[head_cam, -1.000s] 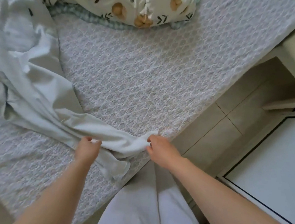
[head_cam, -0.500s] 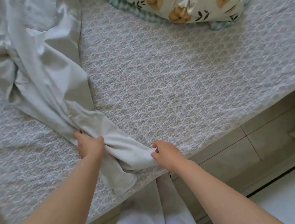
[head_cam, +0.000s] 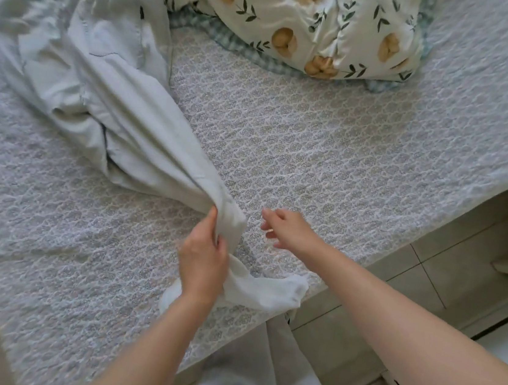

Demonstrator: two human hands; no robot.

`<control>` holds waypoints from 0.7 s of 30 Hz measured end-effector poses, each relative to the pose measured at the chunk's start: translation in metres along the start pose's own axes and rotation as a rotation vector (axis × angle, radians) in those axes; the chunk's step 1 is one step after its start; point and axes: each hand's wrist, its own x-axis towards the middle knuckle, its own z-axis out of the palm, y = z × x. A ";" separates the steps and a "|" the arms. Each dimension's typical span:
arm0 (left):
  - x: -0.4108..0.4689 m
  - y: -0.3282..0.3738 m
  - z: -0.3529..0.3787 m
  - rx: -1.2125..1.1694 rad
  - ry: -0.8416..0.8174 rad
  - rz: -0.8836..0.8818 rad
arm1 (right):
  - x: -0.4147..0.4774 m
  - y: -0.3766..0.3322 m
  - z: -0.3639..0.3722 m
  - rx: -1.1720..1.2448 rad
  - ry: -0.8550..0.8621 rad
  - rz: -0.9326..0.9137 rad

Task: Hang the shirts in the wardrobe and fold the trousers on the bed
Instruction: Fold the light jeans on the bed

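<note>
No readable text or labels anywhere

The trousers (head_cam: 119, 131) lie on the bed (head_cam: 329, 169), left of and before the quilt (head_cam: 315, 24).

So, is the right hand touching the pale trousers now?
Apart. The head view shows patterned bed cover between the open right hand and the pale trousers, which the left hand grips.

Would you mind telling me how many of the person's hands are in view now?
2. The left hand grips the pale trousers near the front edge of the bedspread; the right hand hovers open beside it, holding nothing.
</note>
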 end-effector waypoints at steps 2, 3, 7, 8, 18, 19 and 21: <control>-0.007 0.013 0.003 0.011 -0.050 0.133 | 0.000 -0.018 -0.004 0.132 -0.002 0.034; -0.012 0.018 0.004 0.011 -0.075 0.191 | 0.000 -0.025 -0.007 0.174 0.005 0.044; -0.032 0.028 0.003 -0.016 -0.240 0.406 | -0.005 -0.044 -0.015 0.125 0.033 -0.001; -0.036 0.027 0.002 -0.012 -0.275 0.449 | -0.007 -0.046 -0.016 0.105 0.036 -0.010; -0.043 0.038 -0.037 -0.624 -0.559 -0.456 | -0.044 -0.039 -0.021 0.019 0.060 -0.123; -0.036 0.033 -0.040 -0.636 -0.460 -0.545 | -0.049 -0.040 -0.026 0.047 0.048 -0.134; -0.018 0.024 -0.044 -0.690 -0.273 -0.691 | -0.060 -0.040 -0.033 0.034 0.026 -0.162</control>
